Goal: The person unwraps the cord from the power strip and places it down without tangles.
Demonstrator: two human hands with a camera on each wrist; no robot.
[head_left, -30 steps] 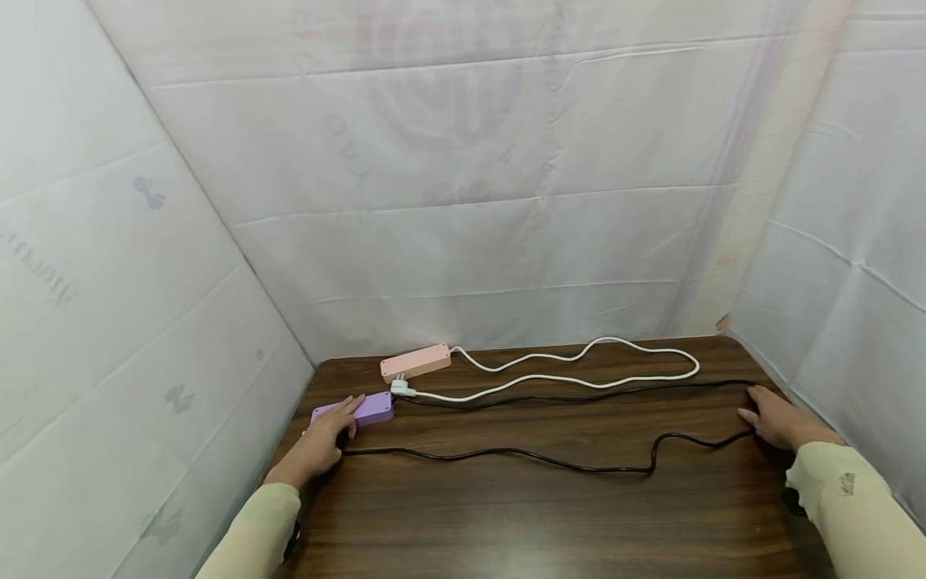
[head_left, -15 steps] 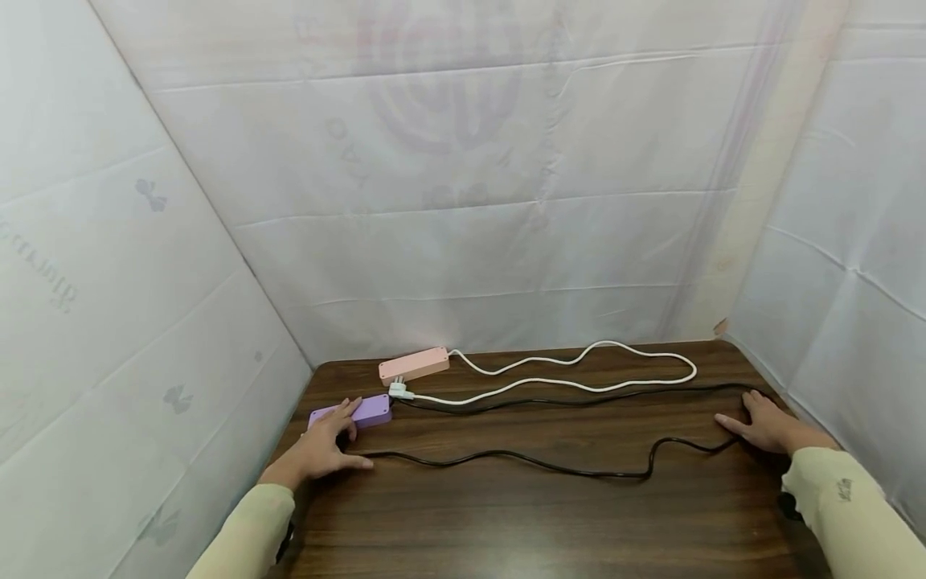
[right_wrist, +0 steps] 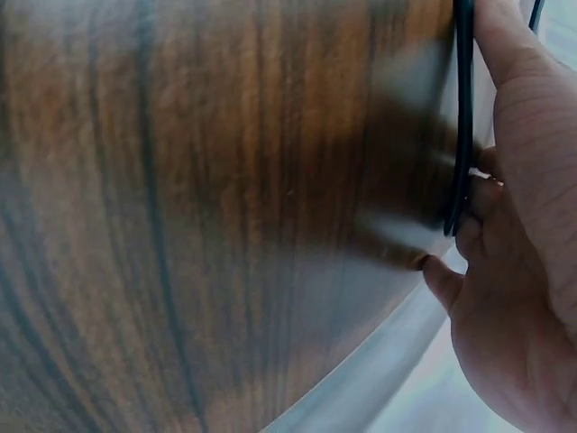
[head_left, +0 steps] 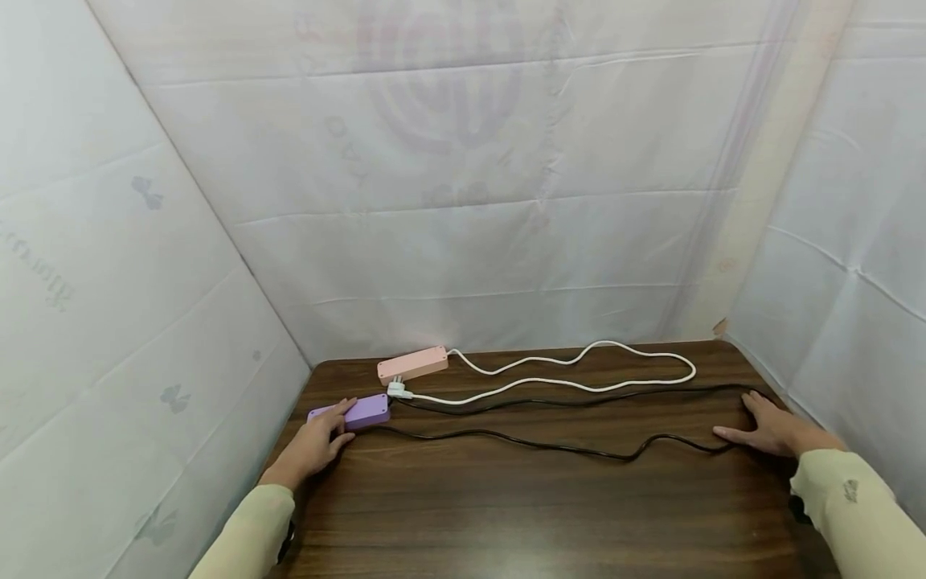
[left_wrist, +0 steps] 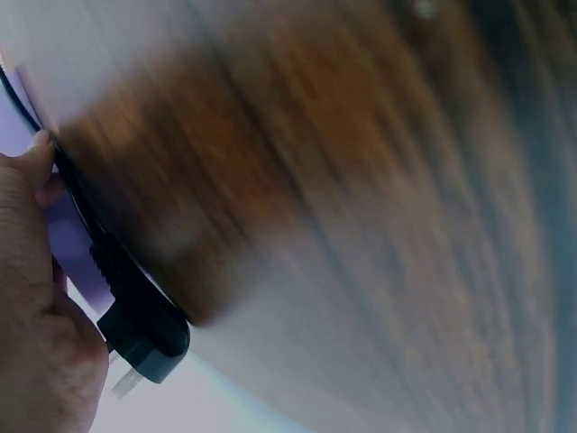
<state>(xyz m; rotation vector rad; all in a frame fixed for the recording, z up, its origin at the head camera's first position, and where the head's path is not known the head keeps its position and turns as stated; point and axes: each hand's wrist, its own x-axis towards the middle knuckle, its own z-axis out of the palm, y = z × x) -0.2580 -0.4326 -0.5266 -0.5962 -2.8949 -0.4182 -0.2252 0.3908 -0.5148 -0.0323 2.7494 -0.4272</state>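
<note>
In the head view, my left hand [head_left: 316, 442] rests on the purple power strip [head_left: 367, 410] at the table's left, fingers across its top. Its thumb touches the black cable [head_left: 499, 434] along the strip's near side. Beside that hand, the left wrist view has the cable's black plug [left_wrist: 144, 325], metal prongs showing; the head view hides it. At the right side, my right hand [head_left: 774, 426] lies by the far bend of the black cable, thumb spread away from the fingers. The right wrist view places a cable strand [right_wrist: 463, 108] against that hand; some fingertips are hidden.
A pink power strip [head_left: 413, 365] lies behind the purple one. Its white cable [head_left: 579, 386] loops right and returns to a white plug [head_left: 398, 389] near the purple strip. White sheeted walls [head_left: 463, 241] stand around the brown wooden table [head_left: 506, 515].
The near strand of black cable has shifted away from me, toward the purple strip. My left thumb spread out, then moved in against the strip. My right thumb has spread leftward from its fingers.
</note>
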